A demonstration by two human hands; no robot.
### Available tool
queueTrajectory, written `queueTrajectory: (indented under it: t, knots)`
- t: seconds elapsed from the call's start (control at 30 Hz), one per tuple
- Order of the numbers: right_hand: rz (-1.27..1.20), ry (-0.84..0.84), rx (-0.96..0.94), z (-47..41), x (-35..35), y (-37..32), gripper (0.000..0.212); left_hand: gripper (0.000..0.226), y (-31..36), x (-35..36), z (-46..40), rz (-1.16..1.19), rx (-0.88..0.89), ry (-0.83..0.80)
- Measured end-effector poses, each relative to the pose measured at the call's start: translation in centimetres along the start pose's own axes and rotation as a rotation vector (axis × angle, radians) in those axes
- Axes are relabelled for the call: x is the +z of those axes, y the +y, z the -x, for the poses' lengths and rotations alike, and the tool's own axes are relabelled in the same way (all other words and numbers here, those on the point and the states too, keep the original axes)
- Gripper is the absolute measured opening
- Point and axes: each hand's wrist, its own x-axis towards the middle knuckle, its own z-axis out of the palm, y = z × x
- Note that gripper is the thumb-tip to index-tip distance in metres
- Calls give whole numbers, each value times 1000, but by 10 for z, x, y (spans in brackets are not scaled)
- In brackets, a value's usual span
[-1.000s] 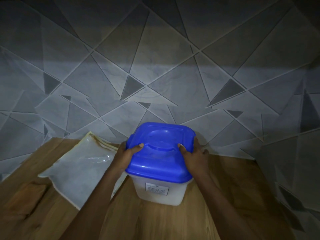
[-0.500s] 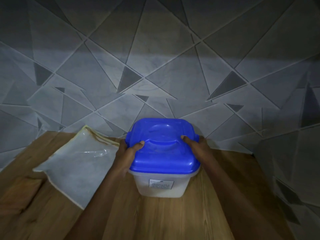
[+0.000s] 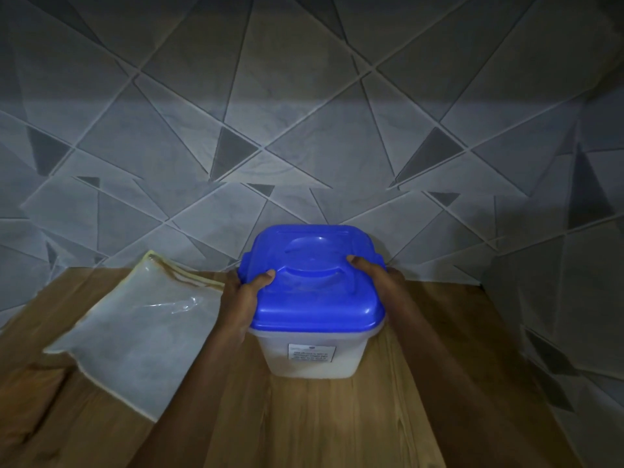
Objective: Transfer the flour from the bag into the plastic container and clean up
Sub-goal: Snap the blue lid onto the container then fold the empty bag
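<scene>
Plastic container (image 3: 312,352) (blue lid (image 3: 314,292) on): left hand (image 3: 241,298) and right hand (image 3: 381,282) clasp its sides, thumbs atop.

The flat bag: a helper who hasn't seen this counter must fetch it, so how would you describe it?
On the wooden counter against the tiled wall, look left of the blue-lidded plastic container. The bag lies flat beside the left hand: pale, translucent, limp, with a yellowish edge.

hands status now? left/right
Left hand: grips the blue lid at its left edge.
Right hand: grips the lid's right edge.
</scene>
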Motion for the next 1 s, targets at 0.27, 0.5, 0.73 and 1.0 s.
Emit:
queueTrajectory:
  t: [0.27,0.5,0.73,1.0]
  knots:
    - [526,387,-287,4,-2,-3,101,80,-2,-2,-3,-6,-10,-7]
    - [415,189,-189,9,5,-16,84,54,4,-6,1,171,-234,-139]
    - [498,164,-232,4,7,-19,72,69,6,-6,4,208,-275,-118]
    - [862,354,-370,30,32,-25,39,79,11,-4,6,157,-290,-68]
